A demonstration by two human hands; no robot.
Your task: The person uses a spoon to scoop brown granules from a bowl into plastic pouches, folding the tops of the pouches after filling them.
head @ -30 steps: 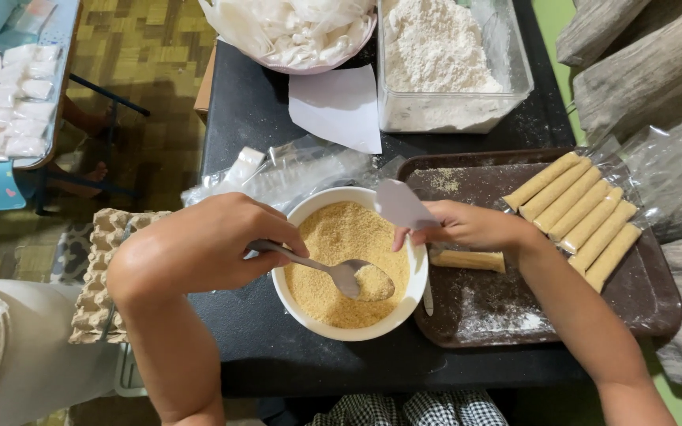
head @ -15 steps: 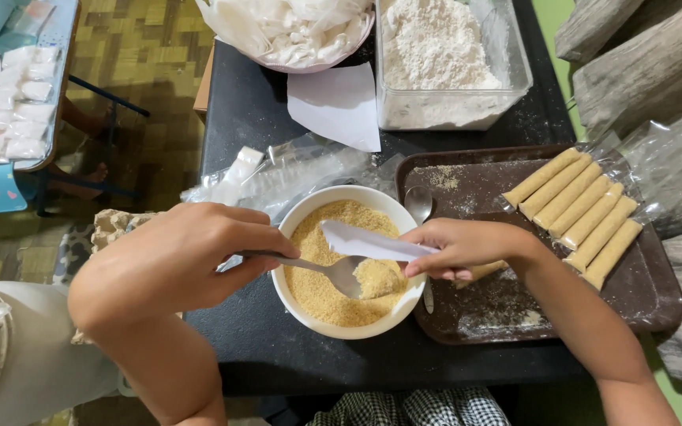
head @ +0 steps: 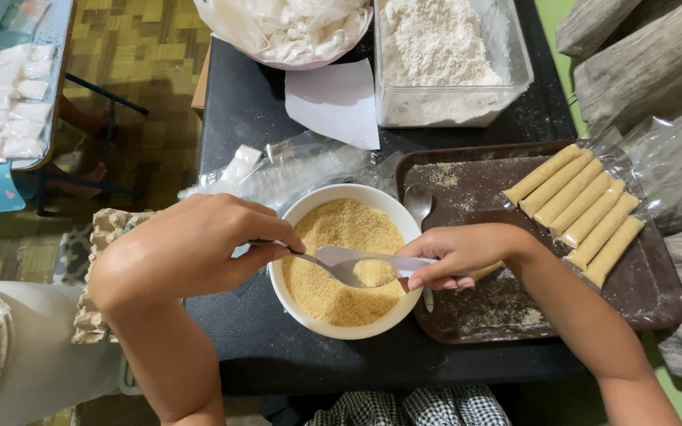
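Spoon [head: 353, 272] in left hand [head: 191, 244] pinch grip, bowl pointing right; right hand [head: 459, 254] apparently pinching wrapper [head: 372, 259] lengthwise across.

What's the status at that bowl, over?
Left hand holds spoon of crumbs over bowl. Right hand holds clear wrapper at spoon. Nothing blocking.

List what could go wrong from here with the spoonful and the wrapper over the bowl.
1. The spoon in the left hand is heaped with golden crumbs; a tilt may scatter them on the black table instead of the white bowl.
2. The right hand pinches the thin clear wrapper by one end; it looks floppy and could sag, missing the fill.
3. The second spoon rests by the bowl's rim on the brown tray; the right wrist might knock it.
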